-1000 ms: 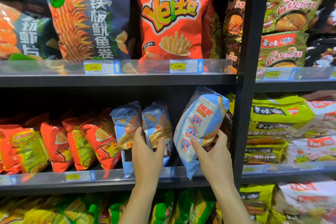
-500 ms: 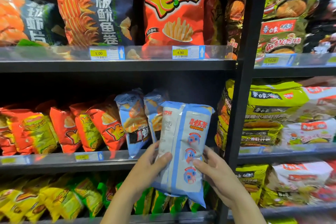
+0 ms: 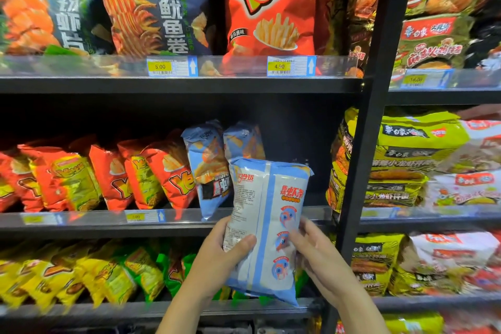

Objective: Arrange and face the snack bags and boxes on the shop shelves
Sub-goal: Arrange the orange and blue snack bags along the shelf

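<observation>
The white bag (image 3: 267,225) is off the middle shelf (image 3: 176,221) now, held in front of it, back panel toward me; my left hand (image 3: 217,255) has left the blue bags (image 3: 208,168) and grips one edge, my right hand (image 3: 320,260) the other, so I judge turning it comes next

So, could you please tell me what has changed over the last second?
The white-and-blue bag came off the middle shelf, toward the person and lower, turned upright. The left hand left the blue bags and now grips it with the right hand. The blue bags stayed put.
</observation>
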The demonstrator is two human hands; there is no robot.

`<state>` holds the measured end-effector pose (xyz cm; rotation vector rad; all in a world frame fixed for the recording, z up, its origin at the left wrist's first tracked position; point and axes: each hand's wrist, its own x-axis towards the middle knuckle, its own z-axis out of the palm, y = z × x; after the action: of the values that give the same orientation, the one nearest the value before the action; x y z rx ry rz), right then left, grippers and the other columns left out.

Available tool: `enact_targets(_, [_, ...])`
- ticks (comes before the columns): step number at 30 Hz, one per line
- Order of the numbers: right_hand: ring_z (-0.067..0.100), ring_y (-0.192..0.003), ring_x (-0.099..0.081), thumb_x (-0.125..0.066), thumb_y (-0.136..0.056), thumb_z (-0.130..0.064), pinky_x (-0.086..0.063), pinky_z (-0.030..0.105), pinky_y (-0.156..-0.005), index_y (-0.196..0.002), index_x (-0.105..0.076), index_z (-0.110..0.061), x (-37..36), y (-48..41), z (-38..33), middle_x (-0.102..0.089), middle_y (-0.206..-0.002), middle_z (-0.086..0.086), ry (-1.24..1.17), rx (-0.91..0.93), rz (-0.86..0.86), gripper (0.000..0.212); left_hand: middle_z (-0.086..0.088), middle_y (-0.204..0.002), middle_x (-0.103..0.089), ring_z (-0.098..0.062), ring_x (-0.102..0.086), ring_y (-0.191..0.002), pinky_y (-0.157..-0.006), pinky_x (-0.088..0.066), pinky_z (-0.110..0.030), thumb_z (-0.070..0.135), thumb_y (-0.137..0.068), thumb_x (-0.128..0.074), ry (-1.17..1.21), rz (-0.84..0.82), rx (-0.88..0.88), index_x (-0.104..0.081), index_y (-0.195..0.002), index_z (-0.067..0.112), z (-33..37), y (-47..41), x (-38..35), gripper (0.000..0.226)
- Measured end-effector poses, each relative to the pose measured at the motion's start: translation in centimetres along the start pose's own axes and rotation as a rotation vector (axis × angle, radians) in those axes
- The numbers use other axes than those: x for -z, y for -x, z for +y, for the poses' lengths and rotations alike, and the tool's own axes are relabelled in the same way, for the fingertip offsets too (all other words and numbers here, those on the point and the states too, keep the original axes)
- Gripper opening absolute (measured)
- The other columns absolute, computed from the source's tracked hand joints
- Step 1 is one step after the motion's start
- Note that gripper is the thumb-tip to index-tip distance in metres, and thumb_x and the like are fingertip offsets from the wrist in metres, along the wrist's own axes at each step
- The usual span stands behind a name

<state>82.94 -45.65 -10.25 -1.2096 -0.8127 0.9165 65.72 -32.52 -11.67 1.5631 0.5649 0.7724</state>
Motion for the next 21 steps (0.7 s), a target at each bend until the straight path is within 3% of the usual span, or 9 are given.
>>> enact_targets(7, [0.026,-0.109,-0.075,-0.080,-0.081,-0.032,-0.058,0.057,-0.097,-0.131,-0.057,-0.017,-0.8,0.2,0.4,-0.076,-0.121,0.003,0.076,0.039,0.065,0.057,0.014,-0.120,-0.076,-0.009,-0.073,-0.111,-0.089,-0.059,-0.031,0.045,-0.082,-0.084,-0.037,0.000,-0.007,-0.059,-0.131,0.033,-0.7,1.0,-0.3,0.056])
enact_targets(14, [0.026,-0.106,-0.076,-0.079,-0.080,-0.030,-0.060,0.056,-0.095,-0.130,-0.059,-0.016,-1.0,0.2,0.7,-0.078,-0.118,0.003,0.061,0.058,0.088,0.055,0.011,-0.128,-0.073,-0.012,-0.071,-0.118,-0.100,-0.056,-0.041,0.056,-0.074,-0.084,-0.056,-0.042,0.012,-0.055,-0.139,0.033,-0.5,1.3,0.2,0.075])
enact_targets(19, [0.032,-0.107,-0.075,-0.084,-0.078,-0.035,-0.064,0.046,-0.083,-0.132,-0.064,-0.012,0.5,0.2,1.0,-0.074,-0.125,0.014,-0.305,0.015,0.101,0.063,-0.002,-0.135,-0.072,-0.019,-0.071,-0.120,-0.098,-0.058,-0.043,0.067,-0.075,-0.077,0.204,-0.049,0.117,-0.063,-0.134,0.023,0.8,0.2,1.0,0.075])
enact_targets(21, [0.033,-0.103,-0.076,-0.092,-0.070,-0.037,-0.065,0.047,-0.079,-0.128,-0.071,-0.013,1.0,0.3,1.3,-0.075,-0.122,0.016,-0.426,-0.034,0.099,0.066,-0.001,-0.137,-0.070,-0.023,-0.067,-0.126,-0.099,-0.059,-0.044,0.074,-0.071,-0.076,0.333,-0.058,0.097,-0.058,-0.140,0.020,0.8,0.5,1.7,0.089])
